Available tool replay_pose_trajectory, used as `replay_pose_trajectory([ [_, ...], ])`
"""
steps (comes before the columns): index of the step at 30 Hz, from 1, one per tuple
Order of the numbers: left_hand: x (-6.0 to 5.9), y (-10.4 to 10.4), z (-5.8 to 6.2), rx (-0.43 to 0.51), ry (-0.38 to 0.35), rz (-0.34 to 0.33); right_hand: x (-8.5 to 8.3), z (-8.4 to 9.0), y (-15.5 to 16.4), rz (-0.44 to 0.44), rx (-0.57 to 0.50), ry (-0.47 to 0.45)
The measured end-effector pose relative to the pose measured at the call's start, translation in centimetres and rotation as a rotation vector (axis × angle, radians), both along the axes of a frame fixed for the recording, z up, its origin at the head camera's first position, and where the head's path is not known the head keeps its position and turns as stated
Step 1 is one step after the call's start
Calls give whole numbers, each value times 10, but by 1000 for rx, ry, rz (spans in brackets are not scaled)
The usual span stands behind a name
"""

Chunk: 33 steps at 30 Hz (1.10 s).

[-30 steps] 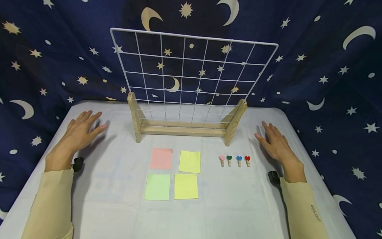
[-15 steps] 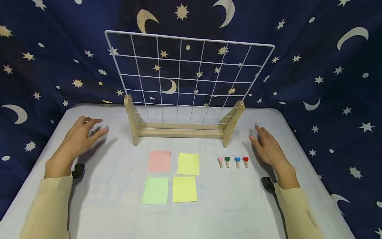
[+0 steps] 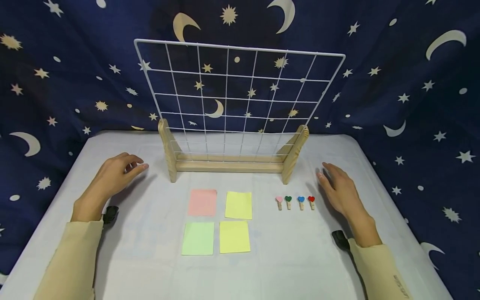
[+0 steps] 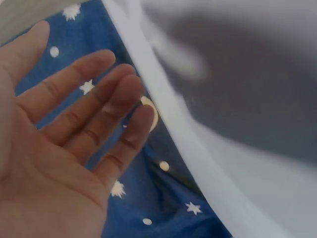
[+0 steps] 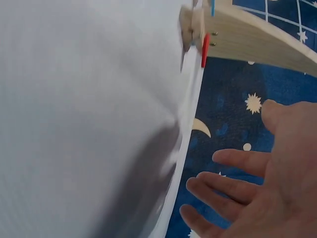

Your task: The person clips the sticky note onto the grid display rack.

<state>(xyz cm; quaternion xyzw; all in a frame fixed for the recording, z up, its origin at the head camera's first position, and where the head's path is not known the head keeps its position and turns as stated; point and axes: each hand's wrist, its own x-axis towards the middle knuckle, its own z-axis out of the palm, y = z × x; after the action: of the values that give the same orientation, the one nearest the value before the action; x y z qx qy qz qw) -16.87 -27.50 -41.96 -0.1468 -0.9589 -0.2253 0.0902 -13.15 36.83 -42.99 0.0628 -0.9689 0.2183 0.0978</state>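
My left hand (image 3: 114, 177) hovers over the left of the table, fingers relaxed and holding nothing; the left wrist view shows its bare palm (image 4: 54, 163). On the right, my right hand (image 3: 342, 191) is likewise relaxed and bare, just right of a row of small heart-topped clothespins: pink (image 3: 279, 202), green (image 3: 288, 202), blue (image 3: 301, 202) and red (image 3: 311, 202). Left of them lie a pink sticky note (image 3: 202, 202), a green one (image 3: 198, 238), an upper yellow note (image 3: 238, 205) and a lower yellow note (image 3: 234, 236).
A white wire grid (image 3: 240, 76) stands upright at the back in a wooden base (image 3: 229, 166). Behind it hangs a dark blue cloth (image 3: 123, 25) with moons and stars. White cloth (image 3: 292, 258) covers the table.
My left hand has moved right and toward me, its fingers bending more. The right hand has come slightly nearer to me. Notes and clothespins stay in place, with slight camera shift.
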Motion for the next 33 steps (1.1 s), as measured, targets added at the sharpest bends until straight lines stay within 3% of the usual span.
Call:
replay_pose_trajectory([
  [9,7,12,4,20,61,-29,6,0,-15,-25,-22,46],
  [20,16,41,26,34,84,-119,10,-2,-20,-26,-41,76],
  [28,10,63,19,41,24,-139,14,-1,-19,-38,-36,86],
  [33,8,73,11,35,30,-143,13,-3,-20,-4,-47,112],
])
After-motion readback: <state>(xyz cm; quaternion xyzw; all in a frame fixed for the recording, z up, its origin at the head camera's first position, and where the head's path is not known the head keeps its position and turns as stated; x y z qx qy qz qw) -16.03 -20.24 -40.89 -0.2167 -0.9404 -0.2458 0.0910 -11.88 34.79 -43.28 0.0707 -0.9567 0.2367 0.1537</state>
